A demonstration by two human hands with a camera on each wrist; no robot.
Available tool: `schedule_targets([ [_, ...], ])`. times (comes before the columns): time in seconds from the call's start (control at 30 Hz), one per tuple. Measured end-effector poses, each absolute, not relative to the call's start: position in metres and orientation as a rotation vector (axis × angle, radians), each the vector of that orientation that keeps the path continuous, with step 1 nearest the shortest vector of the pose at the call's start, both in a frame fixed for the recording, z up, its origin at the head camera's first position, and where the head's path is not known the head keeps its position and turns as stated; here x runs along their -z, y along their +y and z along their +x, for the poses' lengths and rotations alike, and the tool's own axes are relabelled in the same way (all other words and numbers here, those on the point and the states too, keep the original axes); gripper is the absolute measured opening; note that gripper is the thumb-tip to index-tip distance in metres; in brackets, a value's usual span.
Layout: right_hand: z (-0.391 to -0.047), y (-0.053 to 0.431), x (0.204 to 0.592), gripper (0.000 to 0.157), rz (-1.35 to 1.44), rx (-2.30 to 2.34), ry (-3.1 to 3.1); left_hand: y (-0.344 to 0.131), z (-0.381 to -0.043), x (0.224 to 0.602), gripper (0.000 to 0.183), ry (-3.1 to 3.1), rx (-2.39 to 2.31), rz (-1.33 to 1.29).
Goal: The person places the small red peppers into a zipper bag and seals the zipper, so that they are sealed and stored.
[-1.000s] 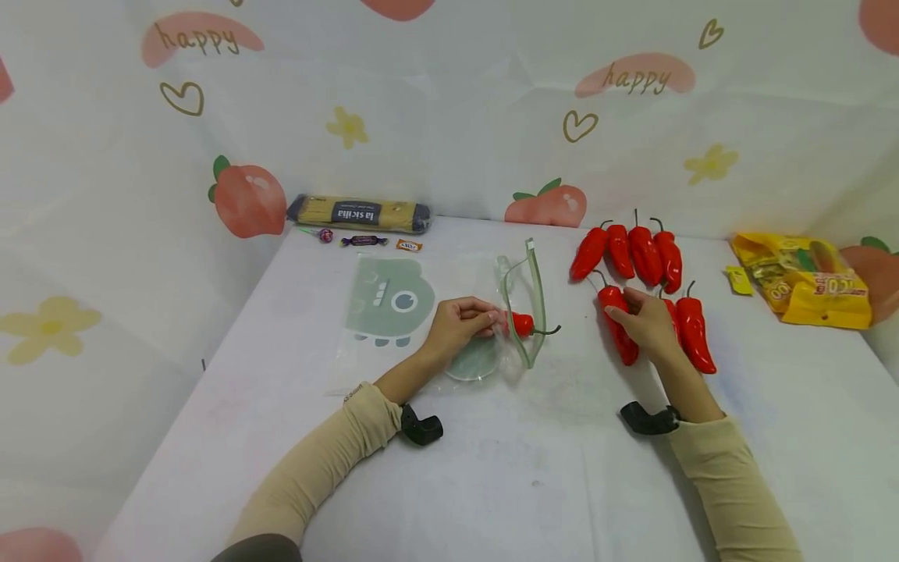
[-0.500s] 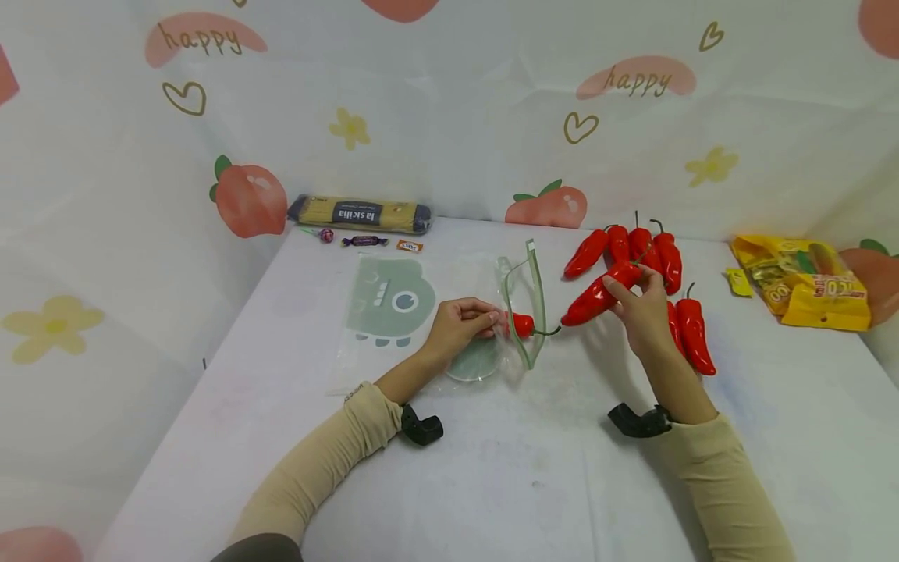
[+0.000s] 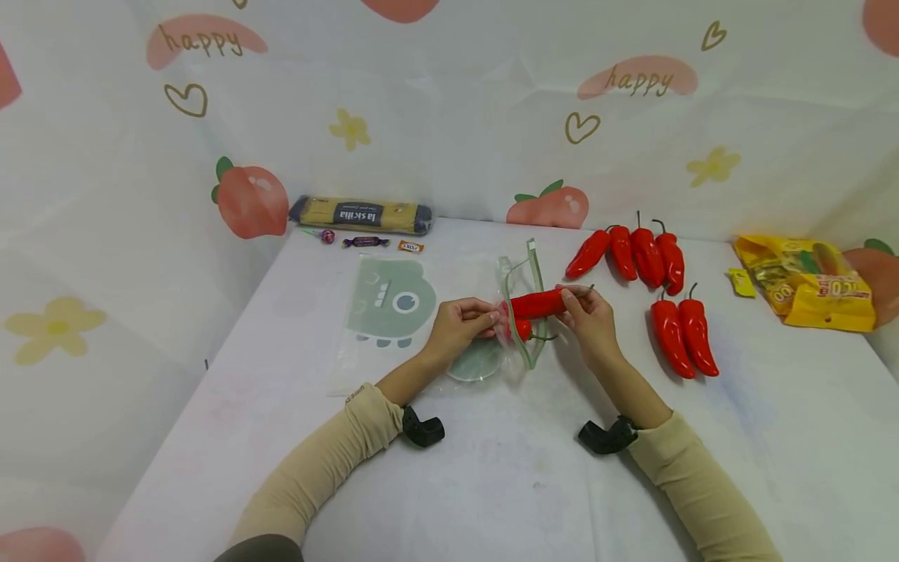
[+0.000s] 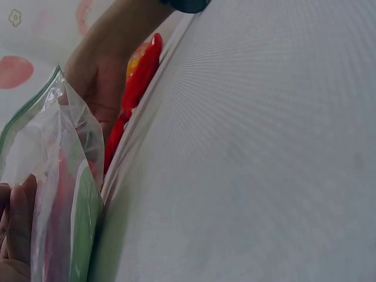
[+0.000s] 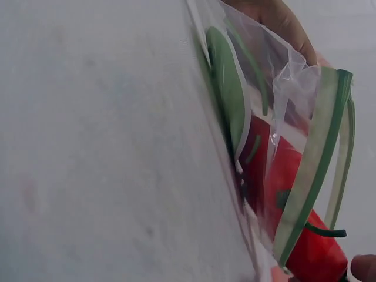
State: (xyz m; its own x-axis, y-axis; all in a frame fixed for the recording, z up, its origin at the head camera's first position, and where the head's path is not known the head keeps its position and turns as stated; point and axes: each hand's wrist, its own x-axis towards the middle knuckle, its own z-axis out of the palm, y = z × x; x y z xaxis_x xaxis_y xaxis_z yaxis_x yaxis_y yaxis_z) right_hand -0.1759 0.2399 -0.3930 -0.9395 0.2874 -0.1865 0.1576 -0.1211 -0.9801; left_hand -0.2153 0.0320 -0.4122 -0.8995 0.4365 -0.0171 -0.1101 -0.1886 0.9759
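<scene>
A clear zip bag (image 3: 396, 293) with a green monster print lies on the table, its green-edged mouth held apart toward the right. My left hand (image 3: 460, 328) pinches the bag's film near the mouth; its fingers (image 4: 20, 220) show against the plastic in the left wrist view. My right hand (image 3: 592, 324) grips a red pepper (image 3: 535, 304) by its stem end, the tip pointing left through the mouth. Below it, another red pepper (image 3: 521, 329) lies partly in the bag, stem sticking out. In the right wrist view the held pepper (image 5: 317, 255) passes the zip edge (image 5: 317, 158).
Two red peppers (image 3: 672, 336) lie right of my right hand, with several more (image 3: 647, 257) behind. A yellow packet (image 3: 808, 281) and a small yellow sachet (image 3: 740, 282) are far right. Spaghetti (image 3: 361, 215), a lollipop (image 3: 326, 236) and two wrapped candies (image 3: 366, 242) sit at back left.
My right hand has lifted the pepper off the table, turned it and carried it left into the bag's mouth. A pepper in the back row has tilted. My left hand stays in place.
</scene>
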Motion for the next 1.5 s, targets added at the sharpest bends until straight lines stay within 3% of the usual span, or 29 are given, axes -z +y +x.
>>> schedule_targets([
  [0.27, -0.173, 0.242, 0.396, 0.046, -0.393, -2.135, -2.469, 0.031, -0.215, 0.412, 0.021, 1.712, -2.151, 0.35],
  [0.47, -0.169, 0.272, 0.39, 0.053, -0.258, -1.741, -2.775, 0.031, -0.215, 0.412, 0.021, 1.728, -2.148, 0.369],
  [0.67, -0.153, 0.32, 0.376, 0.057, -0.472, -1.473, -2.646, 0.032, -0.214, 0.412, 0.021, 1.735, -2.137, 0.341],
  [0.93, -0.15, 0.359, 0.369, 0.05, -0.849, -1.566, -2.511, 0.031, -0.214, 0.412, 0.021, 1.753, -2.143, 0.364],
  [1.27, -0.153, 0.365, 0.376, 0.054, -0.936, -1.448, -2.638, 0.031, -0.212, 0.411, 0.021, 1.726, -2.168, 0.412],
  [1.5, -0.152, 0.363, 0.379, 0.066, -0.895, -1.339, -2.812, 0.031, -0.214, 0.413, 0.02, 1.725, -2.178, 0.429],
])
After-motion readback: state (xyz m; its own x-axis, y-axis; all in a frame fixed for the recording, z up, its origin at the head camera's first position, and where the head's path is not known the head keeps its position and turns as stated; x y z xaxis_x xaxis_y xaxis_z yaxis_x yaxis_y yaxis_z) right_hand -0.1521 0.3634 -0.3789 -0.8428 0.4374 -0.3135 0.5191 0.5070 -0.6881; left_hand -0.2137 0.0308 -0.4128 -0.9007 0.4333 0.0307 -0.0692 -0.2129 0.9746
